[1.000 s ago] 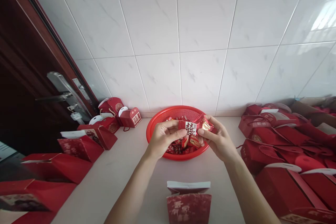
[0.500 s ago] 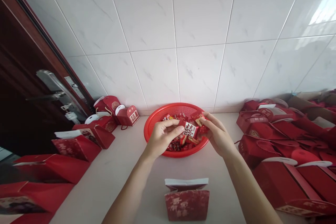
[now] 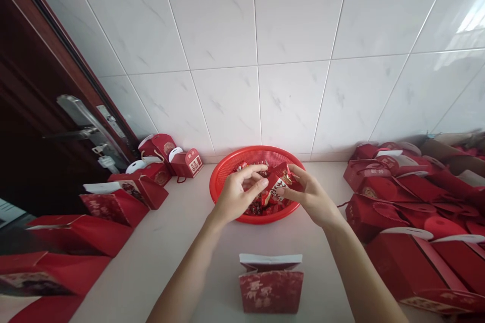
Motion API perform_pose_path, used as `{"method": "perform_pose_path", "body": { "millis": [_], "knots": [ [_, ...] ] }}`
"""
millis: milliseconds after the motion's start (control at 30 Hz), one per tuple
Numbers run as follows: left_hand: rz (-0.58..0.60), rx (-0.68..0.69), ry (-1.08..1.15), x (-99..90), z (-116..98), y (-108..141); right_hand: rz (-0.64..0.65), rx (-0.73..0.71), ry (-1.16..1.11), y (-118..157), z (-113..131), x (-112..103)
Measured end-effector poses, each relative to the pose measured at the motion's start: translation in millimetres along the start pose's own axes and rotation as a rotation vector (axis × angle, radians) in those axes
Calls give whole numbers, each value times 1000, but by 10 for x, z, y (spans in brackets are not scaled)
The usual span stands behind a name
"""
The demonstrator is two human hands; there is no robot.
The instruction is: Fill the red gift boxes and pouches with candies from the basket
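A red paper box with a white inner flap [image 3: 271, 292] stands open on the pale desk [image 3: 170, 242]. Beyond it, the right hand [image 3: 312, 197] grasps a small red packet with a white printed panel [image 3: 279, 184] — above a red perforated plastic basket [image 3: 261, 220] — while the left hand [image 3: 235, 197] has its fingers parted, released. White marbled tiles [image 3: 291, 106] rise behind.

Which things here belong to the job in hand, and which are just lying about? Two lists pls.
Seemingly in use:
- red-and-white packet, in the right hand
- red basket of wrapped sweets, under both hands; left hand part open
- open red box in front

Around, untouched:
- left-side boxes
- right-side boxes
- keys at the door
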State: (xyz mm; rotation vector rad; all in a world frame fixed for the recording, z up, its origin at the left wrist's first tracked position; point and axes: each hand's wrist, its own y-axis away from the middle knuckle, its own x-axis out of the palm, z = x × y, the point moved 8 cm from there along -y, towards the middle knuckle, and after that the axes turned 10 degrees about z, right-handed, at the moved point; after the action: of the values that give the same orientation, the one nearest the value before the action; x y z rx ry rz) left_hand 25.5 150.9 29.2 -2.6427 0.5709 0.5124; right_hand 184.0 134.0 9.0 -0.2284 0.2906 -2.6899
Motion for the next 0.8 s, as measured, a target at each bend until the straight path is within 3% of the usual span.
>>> {"method": "perform_pose_path", "body": {
  "millis": [133, 200, 333, 400, 600, 800],
  "knots": [
    [-88, -70, -174, -406, 175, -27, -19, -41, -59, 1, -12, -70],
    [-31, -143, -339, -511, 330, -51, -39, -50, -60, 5, -12, -98],
    [284, -335, -495, -379, 767, -76, -63, -16, -37, 10, -18, -98],
    [362, -381, -509, -288, 936, -110, -62, 0, -19, 10, -15, -82],
    [449, -481, -596, -152, 1305, -339, -73, 0, -4, 23, 15, -76],
    [475, -478, -584, -108, 1364, -376, -59, 14, 38, 30, 32, -51]
  ]
}}
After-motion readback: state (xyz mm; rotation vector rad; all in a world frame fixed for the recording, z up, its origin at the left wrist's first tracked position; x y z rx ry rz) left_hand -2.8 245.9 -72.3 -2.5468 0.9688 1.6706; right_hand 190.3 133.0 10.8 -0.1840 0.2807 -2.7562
